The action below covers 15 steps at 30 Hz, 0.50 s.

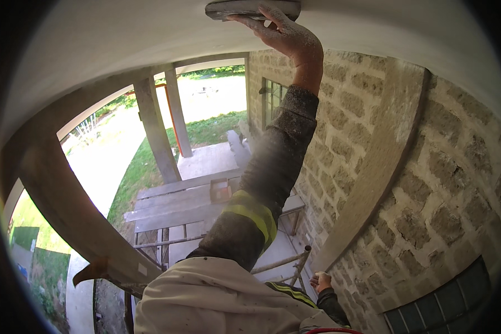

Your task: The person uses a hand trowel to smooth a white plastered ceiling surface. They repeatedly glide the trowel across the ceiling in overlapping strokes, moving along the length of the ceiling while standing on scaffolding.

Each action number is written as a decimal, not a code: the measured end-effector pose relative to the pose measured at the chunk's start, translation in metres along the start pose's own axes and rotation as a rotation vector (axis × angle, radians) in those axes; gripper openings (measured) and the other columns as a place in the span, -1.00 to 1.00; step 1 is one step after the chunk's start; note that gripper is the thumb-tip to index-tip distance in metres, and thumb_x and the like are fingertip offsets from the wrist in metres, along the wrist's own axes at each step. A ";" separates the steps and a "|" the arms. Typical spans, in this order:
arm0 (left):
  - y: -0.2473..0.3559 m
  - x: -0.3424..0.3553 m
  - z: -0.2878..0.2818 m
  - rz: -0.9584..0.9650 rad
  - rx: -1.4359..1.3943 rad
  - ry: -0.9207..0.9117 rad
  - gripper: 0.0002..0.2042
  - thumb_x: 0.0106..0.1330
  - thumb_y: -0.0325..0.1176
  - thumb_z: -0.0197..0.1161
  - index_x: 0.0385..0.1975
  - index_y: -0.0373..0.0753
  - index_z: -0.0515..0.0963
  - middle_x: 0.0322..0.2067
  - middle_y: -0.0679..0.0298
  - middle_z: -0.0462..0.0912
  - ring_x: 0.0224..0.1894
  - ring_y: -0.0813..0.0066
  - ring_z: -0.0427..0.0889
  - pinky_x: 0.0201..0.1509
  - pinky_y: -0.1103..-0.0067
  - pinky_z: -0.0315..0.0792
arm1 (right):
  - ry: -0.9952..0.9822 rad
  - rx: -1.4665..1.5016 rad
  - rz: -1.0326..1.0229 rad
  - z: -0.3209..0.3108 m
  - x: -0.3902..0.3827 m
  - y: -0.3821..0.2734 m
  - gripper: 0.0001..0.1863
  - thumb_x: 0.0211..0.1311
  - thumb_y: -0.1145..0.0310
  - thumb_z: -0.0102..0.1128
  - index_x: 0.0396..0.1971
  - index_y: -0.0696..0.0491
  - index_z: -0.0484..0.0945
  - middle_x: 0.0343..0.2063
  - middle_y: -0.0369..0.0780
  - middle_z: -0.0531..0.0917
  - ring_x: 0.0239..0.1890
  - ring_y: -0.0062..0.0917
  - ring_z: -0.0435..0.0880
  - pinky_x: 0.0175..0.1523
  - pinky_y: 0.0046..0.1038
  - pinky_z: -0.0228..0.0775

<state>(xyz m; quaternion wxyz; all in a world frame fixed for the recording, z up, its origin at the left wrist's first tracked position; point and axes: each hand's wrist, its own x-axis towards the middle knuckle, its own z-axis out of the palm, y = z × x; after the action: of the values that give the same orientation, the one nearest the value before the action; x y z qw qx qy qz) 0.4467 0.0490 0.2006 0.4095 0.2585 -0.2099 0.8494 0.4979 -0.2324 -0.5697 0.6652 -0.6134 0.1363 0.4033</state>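
My left hand point(292, 36) reaches overhead at the top of the view. Its fingers and thumb grip a flat grey hand tool point(222, 9) with rounded ends, held against the pale ceiling point(150, 36). The tool's working face is hidden, so I cannot tell its exact kind. Pale dust coats this hand and the dark sleeve point(278, 147), which has a yellow band. My right hand point(320, 281) is low at the right, beside the stone wall, its fingers curled. Whatever it holds, if anything, cannot be made out.
A rough stone wall point(367, 103) with a flat pillar point(373, 183) rises on the right. Below are scaffold tubes point(284, 260) and grey planks point(167, 203) bearing a small box point(220, 190). Posts point(153, 125) and a curved beam point(67, 183) frame openings onto grass at left.
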 end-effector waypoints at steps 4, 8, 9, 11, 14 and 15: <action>0.001 -0.015 0.006 -0.197 -0.207 -0.056 -0.22 0.59 -0.07 0.01 0.58 -0.15 -0.34 0.24 -0.01 0.36 0.05 0.34 0.53 0.04 0.44 0.55 | 0.017 -0.014 -0.008 -0.001 -0.005 -0.001 -0.66 0.31 0.45 0.09 0.06 0.16 0.56 -0.37 -0.11 0.62 -0.41 -0.30 0.65 -0.28 -0.23 0.54; 0.009 -0.025 0.012 0.028 -0.061 -0.061 -0.20 0.59 -0.07 0.02 0.57 -0.23 -0.32 0.14 0.04 0.42 -0.08 0.42 0.49 -0.10 0.46 0.49 | -0.001 0.023 0.000 -0.004 -0.003 -0.001 -0.66 0.32 0.44 0.08 0.07 0.16 0.55 -0.38 -0.12 0.62 -0.41 -0.30 0.65 -0.28 -0.22 0.54; 0.010 -0.028 0.014 -0.052 -0.092 -0.014 -0.20 0.59 -0.07 0.01 0.57 -0.25 -0.32 0.12 0.05 0.43 -0.09 0.42 0.49 -0.11 0.46 0.49 | 0.021 0.030 0.020 -0.005 -0.001 -0.001 -0.65 0.32 0.44 0.08 0.07 0.16 0.55 -0.39 -0.12 0.62 -0.41 -0.30 0.65 -0.28 -0.21 0.53; 0.011 -0.032 0.015 -0.382 -0.101 -0.006 -0.21 0.60 -0.08 0.00 0.56 -0.28 -0.33 0.11 0.02 0.44 -0.04 0.40 0.51 -0.03 0.45 0.53 | -0.002 0.031 -0.002 -0.007 0.002 -0.001 -0.65 0.31 0.45 0.08 0.07 0.16 0.54 -0.40 -0.13 0.61 -0.42 -0.30 0.65 -0.29 -0.21 0.53; 0.012 -0.035 0.016 -0.121 -0.127 -0.055 -0.24 0.61 -0.10 -0.02 0.56 -0.28 -0.30 0.19 -0.07 0.39 0.07 0.28 0.55 0.06 0.44 0.58 | 0.005 0.033 -0.003 -0.012 0.006 0.002 -0.65 0.30 0.46 0.07 0.07 0.15 0.54 -0.41 -0.13 0.61 -0.43 -0.30 0.65 -0.30 -0.22 0.52; 0.014 -0.035 0.016 0.052 -0.153 -0.064 -0.25 0.61 -0.12 -0.01 0.56 -0.27 -0.29 0.22 -0.11 0.37 0.12 0.24 0.56 0.10 0.44 0.60 | 0.010 0.032 -0.014 -0.015 0.008 0.003 -0.66 0.29 0.46 0.08 0.06 0.15 0.53 -0.41 -0.13 0.61 -0.44 -0.30 0.64 -0.31 -0.22 0.52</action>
<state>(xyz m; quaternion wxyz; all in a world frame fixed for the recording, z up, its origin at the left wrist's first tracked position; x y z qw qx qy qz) 0.4585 0.0118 0.1900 0.3991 0.2479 -0.2936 0.8325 0.5052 -0.2434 -0.5802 0.6771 -0.6055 0.1419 0.3934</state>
